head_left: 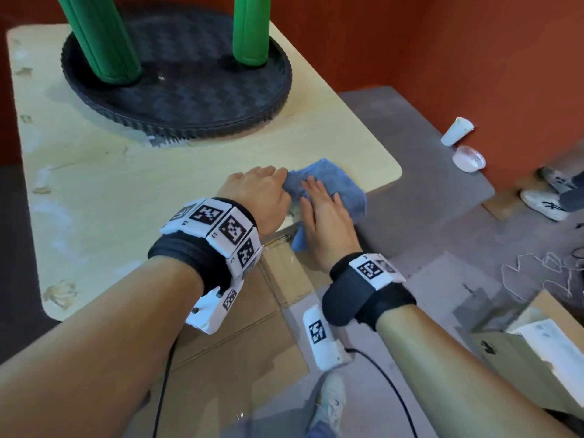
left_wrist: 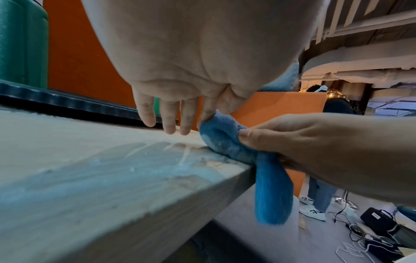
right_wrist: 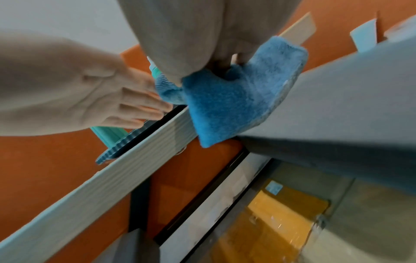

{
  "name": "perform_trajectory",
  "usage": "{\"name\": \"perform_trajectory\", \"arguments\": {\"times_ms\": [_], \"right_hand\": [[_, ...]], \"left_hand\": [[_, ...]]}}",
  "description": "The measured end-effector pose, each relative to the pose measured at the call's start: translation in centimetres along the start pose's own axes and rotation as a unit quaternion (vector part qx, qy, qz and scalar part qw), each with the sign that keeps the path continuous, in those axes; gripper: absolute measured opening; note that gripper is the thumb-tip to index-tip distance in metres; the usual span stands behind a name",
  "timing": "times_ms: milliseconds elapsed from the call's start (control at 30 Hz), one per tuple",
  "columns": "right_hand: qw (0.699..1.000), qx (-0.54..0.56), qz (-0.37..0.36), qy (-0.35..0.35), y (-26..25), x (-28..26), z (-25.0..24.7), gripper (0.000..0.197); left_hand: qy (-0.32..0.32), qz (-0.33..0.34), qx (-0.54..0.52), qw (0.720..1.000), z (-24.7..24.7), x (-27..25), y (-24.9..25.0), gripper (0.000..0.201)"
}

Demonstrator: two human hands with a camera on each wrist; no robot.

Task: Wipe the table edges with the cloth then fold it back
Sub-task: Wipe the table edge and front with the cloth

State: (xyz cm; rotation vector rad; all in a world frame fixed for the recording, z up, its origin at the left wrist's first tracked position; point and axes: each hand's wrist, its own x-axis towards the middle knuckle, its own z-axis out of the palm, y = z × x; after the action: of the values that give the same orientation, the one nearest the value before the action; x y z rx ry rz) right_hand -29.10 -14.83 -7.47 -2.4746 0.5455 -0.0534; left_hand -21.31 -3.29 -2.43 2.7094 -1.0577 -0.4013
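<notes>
A blue cloth (head_left: pixel 343 184) lies bunched on the near right edge of the pale wooden table (head_left: pixel 126 191), and one end hangs over the edge (left_wrist: pixel 272 195). My left hand (head_left: pixel 262 191) pinches the cloth's left corner between thumb and index finger (left_wrist: pixel 208 115); its other fingers point down at the tabletop (left_wrist: pixel 90 169). My right hand (head_left: pixel 324 213) lies on top of the cloth and grips it against the table edge, fingers curled into the fabric (left_wrist: pixel 249 137). The right wrist view shows the cloth (right_wrist: pixel 225 101) draped over the edge with my right hand (right_wrist: pixel 191 44) above it.
A black round tray (head_left: pixel 189 102) with two green cylinders (head_left: pixel 104 42) stands on the far part of the table. Cardboard boxes (head_left: pixel 252 311) sit below the near edge. Two white cups (head_left: pixel 456 131) lie by the orange wall. Another person's shoe (head_left: pixel 543 205) and cords are on the floor at right.
</notes>
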Motion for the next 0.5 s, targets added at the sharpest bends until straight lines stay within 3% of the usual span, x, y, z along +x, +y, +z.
{"name": "perform_trajectory", "arguments": {"times_ms": [167,333,433,500], "right_hand": [[0.999,-0.014,0.026,0.029,1.6,1.5,-1.6,0.045],[0.996,-0.01,-0.091,0.002,2.0,0.3,-0.6,0.044],[0.999,0.025,-0.014,0.036,3.2,2.0,-2.0,0.044],[0.999,-0.009,-0.015,0.035,1.8,1.4,-1.1,0.044]], "left_hand": [[-0.015,-0.006,0.009,1.0,0.0,0.1,-0.6,0.043],[-0.008,-0.027,0.013,1.0,-0.6,0.9,-1.6,0.04],[-0.021,-0.031,0.023,0.999,-0.8,1.3,-1.9,0.04],[-0.025,-0.033,0.023,0.999,-0.7,1.3,-2.0,0.04]]}}
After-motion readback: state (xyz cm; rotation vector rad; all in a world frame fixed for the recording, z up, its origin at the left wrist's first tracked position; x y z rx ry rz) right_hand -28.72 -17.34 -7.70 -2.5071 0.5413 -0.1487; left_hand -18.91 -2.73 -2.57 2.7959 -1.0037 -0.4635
